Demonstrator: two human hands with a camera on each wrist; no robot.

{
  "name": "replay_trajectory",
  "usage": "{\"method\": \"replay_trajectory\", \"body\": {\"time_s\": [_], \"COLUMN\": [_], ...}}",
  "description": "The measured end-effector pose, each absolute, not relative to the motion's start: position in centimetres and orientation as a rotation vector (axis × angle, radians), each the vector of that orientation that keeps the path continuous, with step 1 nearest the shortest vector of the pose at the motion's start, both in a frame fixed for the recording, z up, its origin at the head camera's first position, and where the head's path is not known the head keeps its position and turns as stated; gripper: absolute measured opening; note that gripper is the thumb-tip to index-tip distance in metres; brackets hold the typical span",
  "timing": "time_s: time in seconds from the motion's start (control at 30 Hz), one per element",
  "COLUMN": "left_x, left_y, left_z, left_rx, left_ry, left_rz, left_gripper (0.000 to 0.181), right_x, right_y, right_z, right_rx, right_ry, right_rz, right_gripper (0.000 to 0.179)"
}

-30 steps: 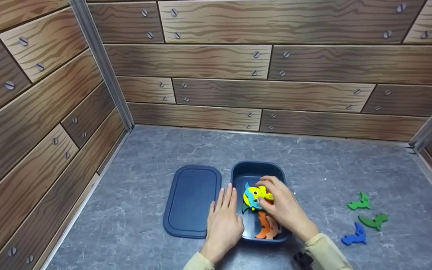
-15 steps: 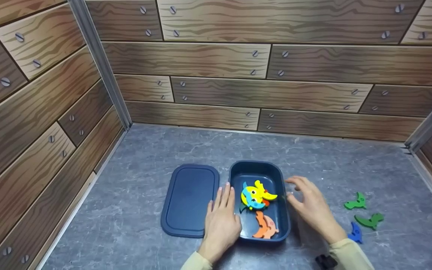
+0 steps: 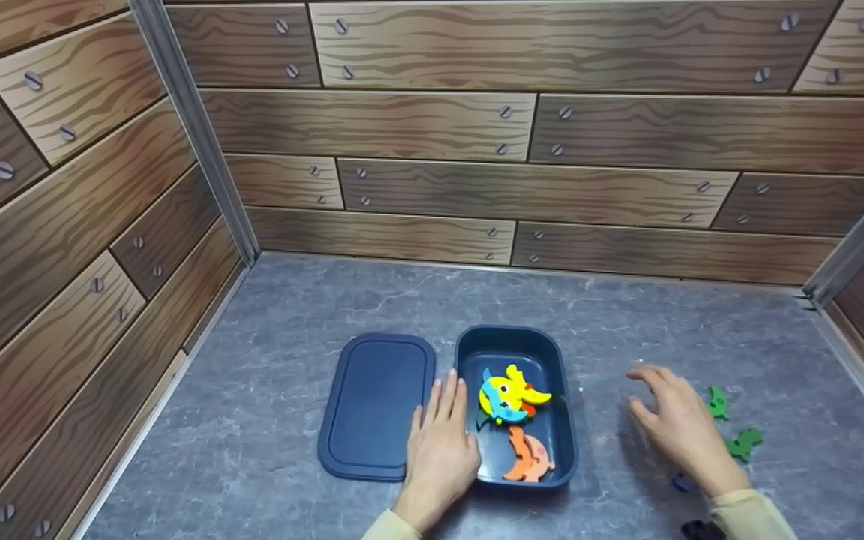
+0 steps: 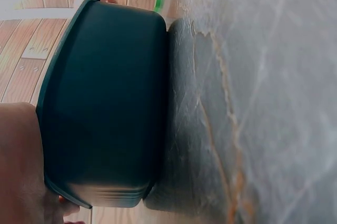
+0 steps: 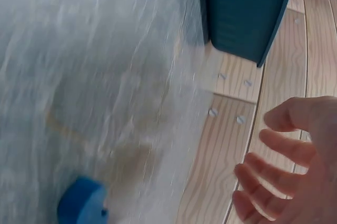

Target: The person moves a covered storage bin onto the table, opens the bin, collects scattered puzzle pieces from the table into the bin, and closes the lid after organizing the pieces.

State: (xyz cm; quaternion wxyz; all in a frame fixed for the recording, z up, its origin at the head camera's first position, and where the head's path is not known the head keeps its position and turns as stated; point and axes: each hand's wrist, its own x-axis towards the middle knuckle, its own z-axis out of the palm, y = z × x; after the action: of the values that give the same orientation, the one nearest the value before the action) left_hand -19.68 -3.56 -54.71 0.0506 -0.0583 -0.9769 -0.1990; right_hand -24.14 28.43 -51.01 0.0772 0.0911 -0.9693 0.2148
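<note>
A dark blue box (image 3: 511, 345) stands on the grey table with a yellow-and-blue fish piece (image 3: 507, 392) and an orange piece (image 3: 526, 456) lying inside. My left hand (image 3: 439, 435) rests flat against the box's left wall (image 4: 105, 103), fingers straight. Off to the right, my right hand (image 3: 676, 420) hovers over the table with fingers spread and nothing in it (image 5: 287, 166). It partly covers two green pieces (image 3: 717, 402) (image 3: 743, 442) and a blue piece (image 3: 681, 482), which shows again in the right wrist view (image 5: 81, 205).
The box's flat blue lid (image 3: 376, 405) lies just left of the box, beside my left hand. Wood-patterned walls (image 3: 522, 135) close in the table at the back and on both sides. Bare grey tabletop (image 3: 402, 292) lies beyond the box.
My right hand let go of the fish piece in the box, then moved right across the table to above the loose green and blue pieces. The left hand stayed put.
</note>
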Motion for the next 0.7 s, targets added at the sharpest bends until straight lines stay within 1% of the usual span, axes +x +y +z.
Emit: {"method": "replay_trajectory", "body": {"time_s": [0.33,0.7], "left_x": [-19.4,-19.7], "left_y": [-3.7,-3.4], "left_z": [-54.9,-54.7], "left_rx": [-0.165,-0.186], "left_ry": [-2.98,-2.962], "left_rz": [-0.613,-0.595], "left_gripper": [0.067,0.067], "right_x": [-23.7,-24.3], "right_y": [31.4,33.8], "right_z": [-51.9,-51.1], "right_rx": [0.14,0.003], "right_ry": [-3.05,-3.135], "right_rz": [0.564,0.561], "right_gripper": [0.045,0.05]}}
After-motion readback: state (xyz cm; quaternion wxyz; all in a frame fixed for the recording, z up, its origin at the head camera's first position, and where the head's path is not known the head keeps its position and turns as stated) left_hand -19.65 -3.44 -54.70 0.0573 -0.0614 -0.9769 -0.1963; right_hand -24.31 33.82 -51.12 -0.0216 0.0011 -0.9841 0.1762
